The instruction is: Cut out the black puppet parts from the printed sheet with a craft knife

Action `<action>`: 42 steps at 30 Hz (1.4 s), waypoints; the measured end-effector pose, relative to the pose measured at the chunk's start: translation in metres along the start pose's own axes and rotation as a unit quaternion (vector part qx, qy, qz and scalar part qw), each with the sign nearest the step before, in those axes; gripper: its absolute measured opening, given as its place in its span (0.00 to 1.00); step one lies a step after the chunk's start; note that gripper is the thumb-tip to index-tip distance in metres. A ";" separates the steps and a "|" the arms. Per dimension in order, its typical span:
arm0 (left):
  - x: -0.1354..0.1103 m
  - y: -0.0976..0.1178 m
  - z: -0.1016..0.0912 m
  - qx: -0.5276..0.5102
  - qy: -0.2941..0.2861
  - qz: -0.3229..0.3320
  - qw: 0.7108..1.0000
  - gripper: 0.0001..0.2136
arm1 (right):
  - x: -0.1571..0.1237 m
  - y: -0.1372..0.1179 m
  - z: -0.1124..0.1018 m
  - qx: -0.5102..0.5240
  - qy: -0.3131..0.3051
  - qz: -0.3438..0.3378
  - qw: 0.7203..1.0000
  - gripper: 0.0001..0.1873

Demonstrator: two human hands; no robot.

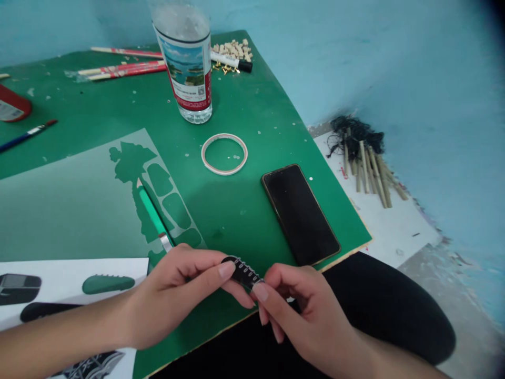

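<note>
Between my two hands is a small black cutout piece with pale loop marks along its upper edge. My left hand pinches its left end between thumb and fingers. Its right end is gripped by my right hand, thumb on top. Both hands hover over the table's front edge. Beside my left wrist lies a white printed sheet with black shapes and a cut-out opening. A green pen-like craft tool rests on a translucent sheet with shapes cut out of it, partly hidden by my left hand.
A black phone lies near the green table's right edge. Behind it are a tape ring, a water bottle, red-wrapped sticks, a marker and a paintbrush. Bamboo sticks with black string lie on floor paper.
</note>
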State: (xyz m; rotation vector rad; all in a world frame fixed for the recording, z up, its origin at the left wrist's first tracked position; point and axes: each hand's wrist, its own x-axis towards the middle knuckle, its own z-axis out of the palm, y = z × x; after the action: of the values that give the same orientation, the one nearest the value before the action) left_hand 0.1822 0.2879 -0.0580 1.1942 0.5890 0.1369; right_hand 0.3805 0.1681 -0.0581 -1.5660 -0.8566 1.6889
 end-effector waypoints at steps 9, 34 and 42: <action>0.000 -0.003 -0.006 0.005 -0.015 0.036 0.999 0.17 | 0.001 -0.002 0.001 -0.044 0.015 -0.002 0.999 0.28; 0.002 -0.007 -0.003 0.024 -0.002 0.034 0.999 0.18 | 0.001 0.000 0.003 -0.104 0.056 -0.103 0.988 0.23; -0.001 -0.010 -0.003 0.032 0.006 0.015 0.999 0.19 | 0.001 0.002 0.005 -0.108 0.054 -0.116 0.986 0.22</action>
State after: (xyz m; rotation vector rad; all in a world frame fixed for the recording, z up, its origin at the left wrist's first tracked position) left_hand 0.1781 0.2867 -0.0674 1.2658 0.5902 0.1507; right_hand 0.3756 0.1681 -0.0598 -1.6112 -1.1488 1.3711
